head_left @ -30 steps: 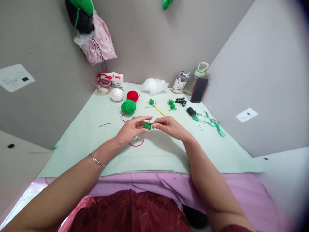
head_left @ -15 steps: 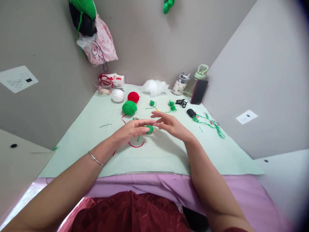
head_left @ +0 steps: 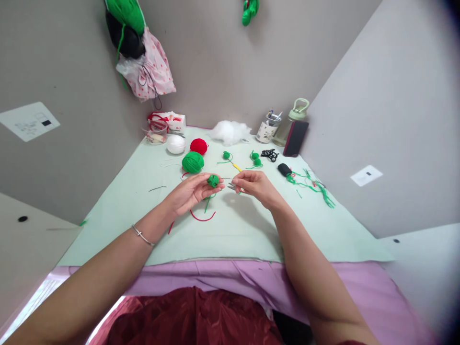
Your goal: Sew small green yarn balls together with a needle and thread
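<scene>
A small green crocheted ball [head_left: 212, 180] rests in my left hand [head_left: 192, 192], palm up, with the fingers curled round it. Close by on the right, my right hand [head_left: 254, 186] pinches a thin dark needle-like thing [head_left: 227, 178] that points towards the ball; whether it is a needle or a thread I cannot tell. Pointed metal scissor blades [head_left: 232, 187] show just under the right fingertips, their handles mostly hidden. Below the left hand, a green yarn tail [head_left: 207, 205] and a red yarn strand [head_left: 203, 219] lie on the table.
Green [head_left: 193, 162], red [head_left: 199, 146] and white yarn balls [head_left: 176, 143] sit at the back left. White stuffing [head_left: 230, 132], a pen cup [head_left: 268, 129], a bottle [head_left: 296, 115] and a phone [head_left: 296, 138] stand behind. A yellow-handled hook [head_left: 236, 167] and yarn scraps [head_left: 316, 184] lie rightward.
My hands have moved apart slightly. The left has turned palm up, bringing the green ball into view, while the right has closed into a pinch. The scissor blades and yellow hook show more.
</scene>
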`<state>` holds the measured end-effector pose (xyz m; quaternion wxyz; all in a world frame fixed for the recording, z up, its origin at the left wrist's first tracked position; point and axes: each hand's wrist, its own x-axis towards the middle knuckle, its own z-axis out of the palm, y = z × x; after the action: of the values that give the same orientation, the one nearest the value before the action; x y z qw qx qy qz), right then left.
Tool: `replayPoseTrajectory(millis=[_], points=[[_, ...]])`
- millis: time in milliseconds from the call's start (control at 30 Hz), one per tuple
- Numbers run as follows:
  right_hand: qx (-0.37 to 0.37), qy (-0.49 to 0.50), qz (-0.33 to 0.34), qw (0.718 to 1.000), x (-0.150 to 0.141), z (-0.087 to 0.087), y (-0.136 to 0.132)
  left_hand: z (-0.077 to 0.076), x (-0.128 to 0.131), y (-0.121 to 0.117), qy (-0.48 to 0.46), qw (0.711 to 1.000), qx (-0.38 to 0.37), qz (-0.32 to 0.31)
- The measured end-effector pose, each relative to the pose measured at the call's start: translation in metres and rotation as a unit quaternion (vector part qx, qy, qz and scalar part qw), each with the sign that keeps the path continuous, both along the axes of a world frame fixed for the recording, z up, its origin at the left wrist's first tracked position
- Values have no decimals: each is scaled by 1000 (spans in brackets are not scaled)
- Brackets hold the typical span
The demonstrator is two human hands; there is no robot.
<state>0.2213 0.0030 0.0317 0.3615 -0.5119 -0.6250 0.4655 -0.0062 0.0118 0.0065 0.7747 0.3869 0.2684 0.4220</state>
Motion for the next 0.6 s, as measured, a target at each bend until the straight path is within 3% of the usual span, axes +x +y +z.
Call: replayPoseTrajectory(millis=[167,333,467,600], points=[[17,60,-81,995,0,0,2,3,1,1,-22,997,-43,62],[15,57,-85,995,-2,1,2,3,-2,3,-3,997,-51,61],[11,46,-72,996,-4,-2,2,0,-2,2,29,996,-7,87],[13,45,-57,997,-5,-9,4,5,-9,6,67,979,56,186]])
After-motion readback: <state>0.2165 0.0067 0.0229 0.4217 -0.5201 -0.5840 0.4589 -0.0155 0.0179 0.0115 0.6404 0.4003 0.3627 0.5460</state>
